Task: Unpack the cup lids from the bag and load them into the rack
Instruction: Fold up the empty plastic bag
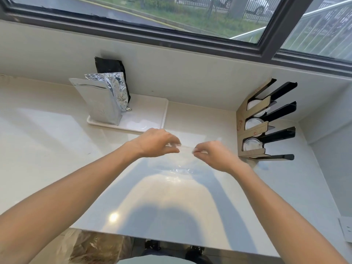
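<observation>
- The left hand [156, 142] and right hand [212, 156] meet near the middle of the view, each with fingers curled, pinching the top edge of a clear plastic bag [179, 164] stretched between them.
- The bag hangs down to the pale surface [171, 202] just below the hands; its film is so transparent that I cannot tell how many cup lids are inside it.
- The step in hand looks like opening the bag: both hands pull the mouth apart at the seam.
- The lid rack [264, 121], cardboard-backed with black arms, stands at 3 o'clock of the hands against the wall. White cup lids [251, 143] already sit in its slots.
- At 11 o'clock a foil pouch [102, 100] stands on a white tray [144, 119], with a black pouch [112, 70] behind it.
- Next, as I judge it, the mouth must part wide enough for one hand to reach in while the other steadies the bag, then carry lids towards 3 o'clock into a free slot.
</observation>
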